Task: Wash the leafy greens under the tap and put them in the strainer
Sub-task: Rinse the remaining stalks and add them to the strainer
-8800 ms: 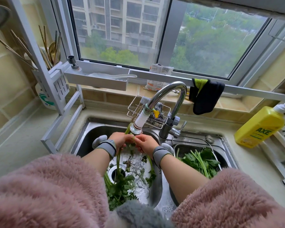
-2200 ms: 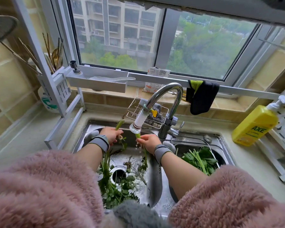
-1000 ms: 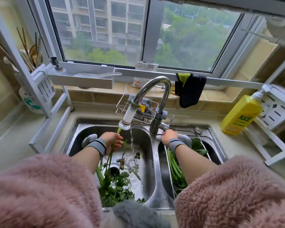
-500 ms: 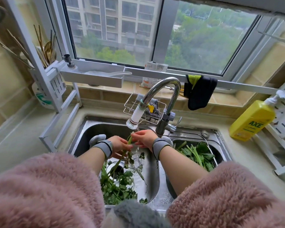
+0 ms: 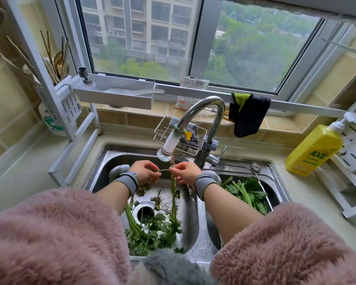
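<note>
1. Both hands have drawn apart since half a second ago at the centre of the head view: the left hand (image 5: 145, 170) and right hand (image 5: 184, 171) now stretch a thin stalk sideways between them, just under the tap nozzle (image 5: 166, 150).
2. Fingers of the left hand pinch one end of that thin stalk; the right hand's fingers are curled round a long green stem (image 5: 174, 194) that hangs upright into the left basin, its pale root end poking up against the nozzle.
3. Leafy greens (image 5: 152, 231), dark, wet and ragged with slim pale-green stalks, lie heaped round the drain (image 5: 143, 212) at lower centre in the steel sink (image 5: 103, 161).
4. More washed greens (image 5: 247, 192) sit in the wire strainer (image 5: 264, 194) set in the right basin, right of centre.
5. Grey bands wrap both wrists; fluffy pink sleeves (image 5: 49, 233) fill the bottom of the frame.
6. At right, a yellow pump bottle (image 5: 314, 150) reads "AXE" in green letters.
7. On the sill at upper centre a white packet (image 5: 193, 84) carries a barcode; its print is too small to read.
</note>
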Demonstrator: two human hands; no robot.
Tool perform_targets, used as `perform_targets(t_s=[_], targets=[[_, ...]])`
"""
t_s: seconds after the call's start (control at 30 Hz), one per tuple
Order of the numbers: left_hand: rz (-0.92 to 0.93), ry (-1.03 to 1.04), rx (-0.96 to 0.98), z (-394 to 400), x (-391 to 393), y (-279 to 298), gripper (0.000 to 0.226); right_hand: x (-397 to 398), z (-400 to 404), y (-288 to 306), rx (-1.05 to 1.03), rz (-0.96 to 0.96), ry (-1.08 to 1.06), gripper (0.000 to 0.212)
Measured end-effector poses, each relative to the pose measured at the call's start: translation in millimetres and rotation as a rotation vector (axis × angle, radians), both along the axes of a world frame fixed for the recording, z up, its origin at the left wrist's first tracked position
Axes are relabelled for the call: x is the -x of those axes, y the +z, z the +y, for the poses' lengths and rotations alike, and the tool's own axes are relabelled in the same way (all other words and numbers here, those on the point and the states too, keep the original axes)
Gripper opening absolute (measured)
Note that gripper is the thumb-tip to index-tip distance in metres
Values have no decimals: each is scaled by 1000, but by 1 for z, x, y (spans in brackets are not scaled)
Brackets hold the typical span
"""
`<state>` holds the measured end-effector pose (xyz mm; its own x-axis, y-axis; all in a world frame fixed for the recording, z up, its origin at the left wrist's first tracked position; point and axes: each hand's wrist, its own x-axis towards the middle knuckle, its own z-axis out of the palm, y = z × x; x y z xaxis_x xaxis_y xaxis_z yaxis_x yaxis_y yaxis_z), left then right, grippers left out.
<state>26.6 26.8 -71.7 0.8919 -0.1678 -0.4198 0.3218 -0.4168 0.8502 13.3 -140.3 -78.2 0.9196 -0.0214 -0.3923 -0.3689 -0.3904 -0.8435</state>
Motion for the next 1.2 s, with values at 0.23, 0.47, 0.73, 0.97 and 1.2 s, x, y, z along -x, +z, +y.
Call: perform_targets(t_s=[0.23,0.47,0.73,0.97,1.2], targets=[[73,50,-36,1,-1,9,21,-6,-5,3,385,-30,138,23],[264,145,61,14,-5,10,16,-12,-24,-4,403,61,22,39],[324,164,22,-10,-7,12,44,-16,-14,-8,232,43,-50,38],[233,117,228,-22,-16,12,26,-16,-15,-2,219,45,-51,30],[271,271,501,-43,-10,18,10,-16,-17,-5,220,-2,-34,27]])
